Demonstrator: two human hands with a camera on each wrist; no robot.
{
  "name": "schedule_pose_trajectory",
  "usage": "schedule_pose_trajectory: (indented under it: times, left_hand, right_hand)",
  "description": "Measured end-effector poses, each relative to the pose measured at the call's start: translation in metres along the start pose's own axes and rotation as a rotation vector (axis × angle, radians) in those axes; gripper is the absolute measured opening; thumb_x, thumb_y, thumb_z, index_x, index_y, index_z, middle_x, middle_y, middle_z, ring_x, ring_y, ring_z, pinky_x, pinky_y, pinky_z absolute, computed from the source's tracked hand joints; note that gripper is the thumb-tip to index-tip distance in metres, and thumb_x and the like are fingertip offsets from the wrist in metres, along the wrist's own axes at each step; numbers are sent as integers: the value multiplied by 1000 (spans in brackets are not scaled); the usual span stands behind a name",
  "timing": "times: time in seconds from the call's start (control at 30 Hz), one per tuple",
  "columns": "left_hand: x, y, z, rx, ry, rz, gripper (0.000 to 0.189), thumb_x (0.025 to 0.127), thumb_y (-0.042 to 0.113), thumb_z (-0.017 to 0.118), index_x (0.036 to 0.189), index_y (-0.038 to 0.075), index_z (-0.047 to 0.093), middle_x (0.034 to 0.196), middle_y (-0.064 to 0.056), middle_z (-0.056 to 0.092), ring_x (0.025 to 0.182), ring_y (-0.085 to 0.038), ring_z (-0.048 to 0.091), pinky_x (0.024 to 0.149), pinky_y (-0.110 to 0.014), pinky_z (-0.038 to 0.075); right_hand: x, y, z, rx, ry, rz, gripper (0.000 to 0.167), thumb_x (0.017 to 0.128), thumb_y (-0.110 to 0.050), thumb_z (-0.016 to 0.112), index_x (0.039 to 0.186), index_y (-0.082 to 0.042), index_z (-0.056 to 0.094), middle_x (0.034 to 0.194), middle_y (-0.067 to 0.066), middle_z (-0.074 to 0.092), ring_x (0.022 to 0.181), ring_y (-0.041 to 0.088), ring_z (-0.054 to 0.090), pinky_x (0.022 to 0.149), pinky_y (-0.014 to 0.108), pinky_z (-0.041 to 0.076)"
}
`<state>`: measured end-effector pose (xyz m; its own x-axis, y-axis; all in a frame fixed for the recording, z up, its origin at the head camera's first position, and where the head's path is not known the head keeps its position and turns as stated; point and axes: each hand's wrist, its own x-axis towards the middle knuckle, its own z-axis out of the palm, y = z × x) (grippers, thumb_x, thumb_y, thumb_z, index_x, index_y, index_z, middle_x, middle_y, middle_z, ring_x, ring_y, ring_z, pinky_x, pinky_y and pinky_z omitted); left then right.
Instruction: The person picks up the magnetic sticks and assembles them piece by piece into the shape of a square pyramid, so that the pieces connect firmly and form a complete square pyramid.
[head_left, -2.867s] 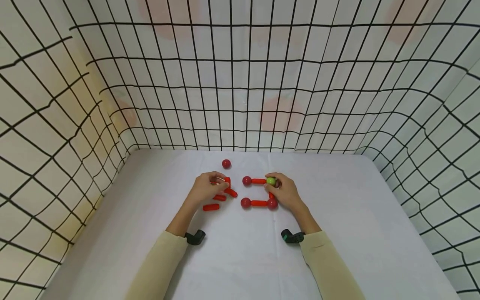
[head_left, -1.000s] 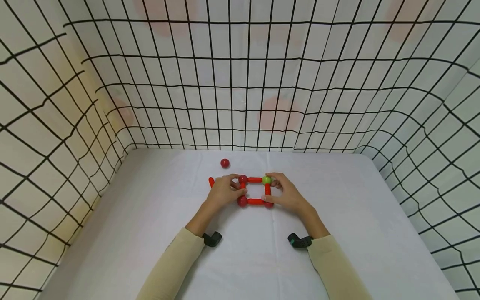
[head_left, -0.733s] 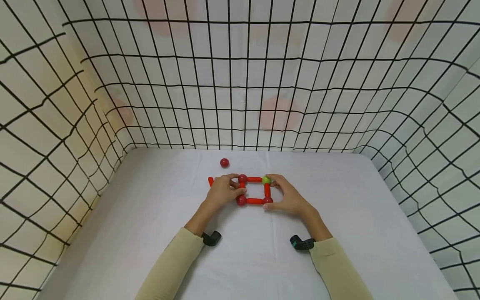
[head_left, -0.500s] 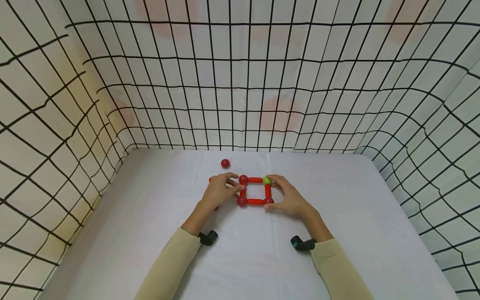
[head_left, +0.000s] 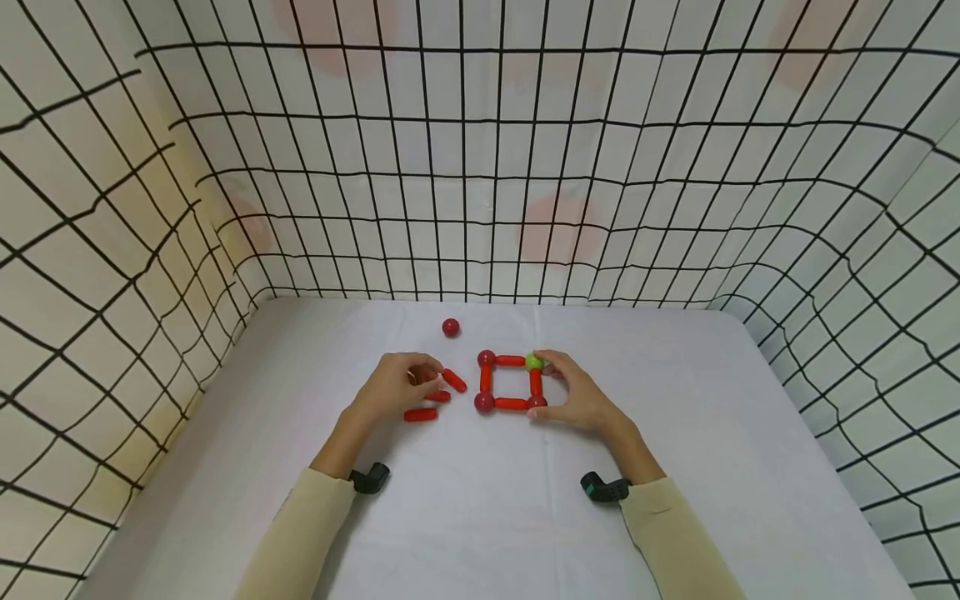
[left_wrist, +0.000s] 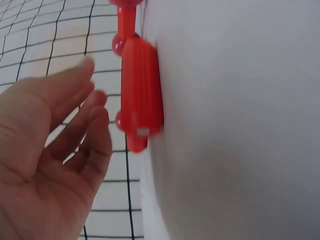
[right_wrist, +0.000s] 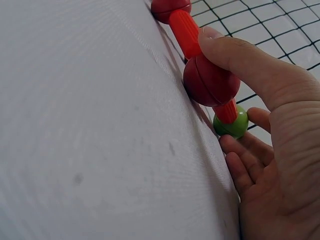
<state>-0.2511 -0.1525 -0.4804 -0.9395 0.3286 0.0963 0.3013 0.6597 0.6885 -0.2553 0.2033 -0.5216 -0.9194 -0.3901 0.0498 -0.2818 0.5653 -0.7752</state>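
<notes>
Red rods and balls form a flat square (head_left: 512, 404) on the white table, with three red corner balls and one green ball (head_left: 534, 362) at the far right. My right hand (head_left: 576, 393) spans the square's right side. Its thumb rests on the near red ball (right_wrist: 211, 80), and its fingers reach the green ball. To the left, my left hand (head_left: 393, 385) is over loose red rods with fingers bent and apart. In the left wrist view nothing shows between its thumb and fingers; a red rod (left_wrist: 141, 85) lies beside the fingertips. The hand partly hides the rods.
A single red ball (head_left: 451, 327) lies farther back on the table. One loose rod (head_left: 421, 414) lies nearest me on the left. A black wire grid (head_left: 480, 177) in front of white cloth encloses the back and both sides.
My left hand brought a rod to the square's left side, let it go there, and moved back left to the loose rods. My right thumb slid nearer me onto the near red ball.
</notes>
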Motion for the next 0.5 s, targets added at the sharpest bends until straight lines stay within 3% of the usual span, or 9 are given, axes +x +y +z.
schedule_pose_trajectory:
  times: [0.2, 0.5]
  left_hand:
    - [-8, -5, -7, 67, -98, 58, 17, 93, 21, 78, 110, 18, 80, 92, 9, 74, 82, -13, 62, 68, -26, 55]
    - [-10, -10, -9, 120, -168, 28, 23, 95, 14, 74, 117, 21, 79, 93, 7, 72, 86, -14, 61, 71, -26, 54]
  right_hand:
    - [-2, 0, -1, -6, 10, -7, 100, 74, -45, 91, 156, -29, 38, 153, 3, 45, 134, 28, 48, 117, 56, 42]
    - [-1, 4, 0, 1, 12, -7, 99, 73, -47, 92, 155, -31, 39, 151, -1, 46, 133, 25, 48, 120, 53, 39]
